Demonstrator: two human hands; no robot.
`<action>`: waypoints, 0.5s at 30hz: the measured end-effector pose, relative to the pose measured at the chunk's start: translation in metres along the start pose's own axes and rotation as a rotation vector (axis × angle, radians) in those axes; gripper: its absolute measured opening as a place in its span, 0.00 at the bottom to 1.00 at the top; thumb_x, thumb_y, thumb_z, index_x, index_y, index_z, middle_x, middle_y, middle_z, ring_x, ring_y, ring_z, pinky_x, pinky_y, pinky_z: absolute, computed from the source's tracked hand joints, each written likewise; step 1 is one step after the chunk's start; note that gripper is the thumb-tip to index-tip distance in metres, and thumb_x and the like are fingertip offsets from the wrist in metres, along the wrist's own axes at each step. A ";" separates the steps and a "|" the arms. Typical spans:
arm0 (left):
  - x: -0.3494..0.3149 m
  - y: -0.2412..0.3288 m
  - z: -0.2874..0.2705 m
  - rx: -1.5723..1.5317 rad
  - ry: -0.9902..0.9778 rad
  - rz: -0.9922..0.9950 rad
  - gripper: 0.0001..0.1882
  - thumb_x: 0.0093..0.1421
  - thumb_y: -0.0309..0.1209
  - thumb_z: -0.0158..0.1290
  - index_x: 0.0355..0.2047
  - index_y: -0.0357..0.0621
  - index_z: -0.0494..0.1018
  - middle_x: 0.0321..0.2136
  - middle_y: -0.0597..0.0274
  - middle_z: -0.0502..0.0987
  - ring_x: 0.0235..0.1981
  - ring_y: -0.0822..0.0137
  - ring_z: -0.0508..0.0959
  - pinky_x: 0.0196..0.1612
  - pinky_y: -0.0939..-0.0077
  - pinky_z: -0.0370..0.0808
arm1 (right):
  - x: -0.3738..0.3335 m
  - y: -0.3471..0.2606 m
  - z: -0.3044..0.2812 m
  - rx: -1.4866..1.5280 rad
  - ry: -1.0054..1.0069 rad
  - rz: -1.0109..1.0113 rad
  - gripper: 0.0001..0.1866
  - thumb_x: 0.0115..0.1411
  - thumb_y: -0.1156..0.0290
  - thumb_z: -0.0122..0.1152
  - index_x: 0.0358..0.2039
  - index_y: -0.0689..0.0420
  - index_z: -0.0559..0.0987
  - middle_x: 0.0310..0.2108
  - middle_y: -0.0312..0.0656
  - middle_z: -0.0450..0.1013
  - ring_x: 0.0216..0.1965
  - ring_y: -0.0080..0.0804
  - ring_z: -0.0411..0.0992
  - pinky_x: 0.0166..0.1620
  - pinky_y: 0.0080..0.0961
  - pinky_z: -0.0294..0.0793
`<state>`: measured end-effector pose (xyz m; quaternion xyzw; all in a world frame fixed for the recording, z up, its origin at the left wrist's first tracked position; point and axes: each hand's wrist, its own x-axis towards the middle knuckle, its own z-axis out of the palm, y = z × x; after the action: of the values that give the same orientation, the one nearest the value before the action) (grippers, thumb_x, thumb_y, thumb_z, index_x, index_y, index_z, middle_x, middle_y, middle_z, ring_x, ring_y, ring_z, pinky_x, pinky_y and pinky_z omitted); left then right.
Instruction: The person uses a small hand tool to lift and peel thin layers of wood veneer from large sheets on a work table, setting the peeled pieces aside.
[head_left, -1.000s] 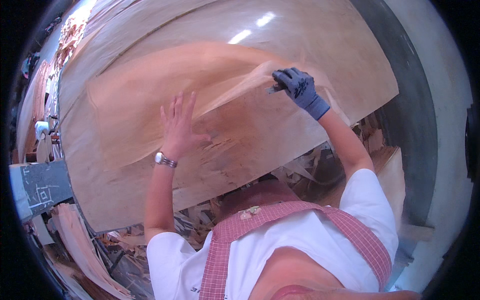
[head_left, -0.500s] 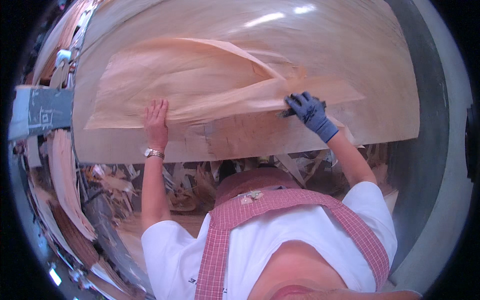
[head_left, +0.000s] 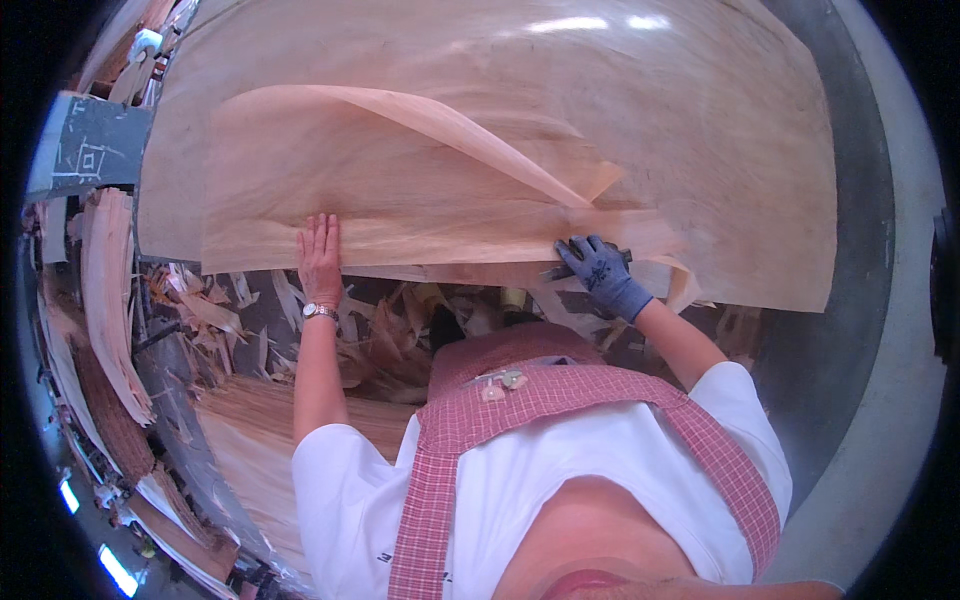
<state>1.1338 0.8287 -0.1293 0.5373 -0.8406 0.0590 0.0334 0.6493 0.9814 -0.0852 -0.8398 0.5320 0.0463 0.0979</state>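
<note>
A loose thin wood veneer sheet (head_left: 400,215) lies on a broad veneer stack (head_left: 700,130), its near edge close to the stack's front edge. Its far side is folded over in a long curling strip (head_left: 460,130) that runs down toward the right. My bare left hand (head_left: 320,262) lies flat, fingers stretched forward, on the left part of the sheet's near edge. At the right part of that edge, my gloved right hand (head_left: 603,275) is closed around a dark knife (head_left: 556,272), mostly hidden by the fingers. A narrow veneer strip (head_left: 684,283) curls beside the glove.
Veneer scraps (head_left: 400,330) litter the floor between my body and the stack. Bundles of veneer strips (head_left: 108,290) stand at the left, near a grey-green metal block (head_left: 100,143). A grey ledge (head_left: 862,200) borders the right side.
The loose sheet has come nearer the stack's front edge, with both hands along its near edge. My right hand has shifted slightly left and nearer. The whole view has shifted as well.
</note>
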 end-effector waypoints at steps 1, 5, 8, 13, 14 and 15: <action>-0.002 0.001 0.003 -0.002 0.004 -0.006 0.30 0.62 0.26 0.42 0.65 0.51 0.59 0.65 0.61 0.60 0.67 0.60 0.58 0.68 0.57 0.53 | 0.002 -0.002 -0.006 0.042 -0.035 0.014 0.32 0.48 0.66 0.61 0.56 0.55 0.69 0.47 0.48 0.67 0.43 0.45 0.67 0.42 0.40 0.73; -0.009 -0.008 0.014 -0.035 0.010 -0.003 0.30 0.62 0.26 0.42 0.66 0.52 0.58 0.66 0.61 0.60 0.68 0.60 0.57 0.68 0.57 0.53 | 0.021 -0.014 -0.032 0.174 0.073 0.113 0.29 0.53 0.61 0.62 0.55 0.55 0.69 0.46 0.49 0.66 0.45 0.47 0.68 0.43 0.40 0.73; -0.007 -0.012 0.014 -0.066 0.016 0.001 0.29 0.63 0.25 0.40 0.66 0.52 0.59 0.66 0.61 0.60 0.67 0.60 0.59 0.68 0.57 0.53 | 0.074 -0.013 -0.042 0.218 0.291 0.304 0.28 0.56 0.54 0.60 0.54 0.54 0.69 0.45 0.49 0.67 0.46 0.48 0.68 0.44 0.40 0.73; 0.000 -0.017 0.020 -0.025 0.019 0.020 0.30 0.62 0.27 0.42 0.66 0.51 0.58 0.66 0.62 0.60 0.66 0.60 0.60 0.68 0.56 0.54 | 0.120 0.070 -0.037 0.182 -0.033 0.356 0.23 0.56 0.54 0.62 0.48 0.53 0.76 0.33 0.49 0.73 0.35 0.48 0.74 0.41 0.40 0.74; -0.004 -0.017 0.019 -0.023 -0.007 0.012 0.30 0.62 0.27 0.42 0.66 0.51 0.58 0.65 0.62 0.60 0.66 0.60 0.60 0.68 0.56 0.54 | 0.124 0.083 -0.052 0.302 -0.027 0.338 0.21 0.54 0.54 0.64 0.43 0.54 0.78 0.32 0.52 0.74 0.35 0.49 0.75 0.40 0.40 0.75; -0.010 -0.019 0.021 -0.015 -0.002 0.017 0.30 0.61 0.27 0.42 0.66 0.51 0.59 0.65 0.63 0.61 0.66 0.60 0.60 0.68 0.56 0.54 | 0.131 0.095 -0.075 0.421 -0.017 0.316 0.19 0.52 0.54 0.65 0.37 0.55 0.80 0.31 0.54 0.76 0.34 0.49 0.76 0.40 0.39 0.75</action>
<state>1.1550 0.8269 -0.1499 0.5300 -0.8456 0.0524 0.0361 0.6177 0.8100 -0.0464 -0.7068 0.6538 -0.0438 0.2665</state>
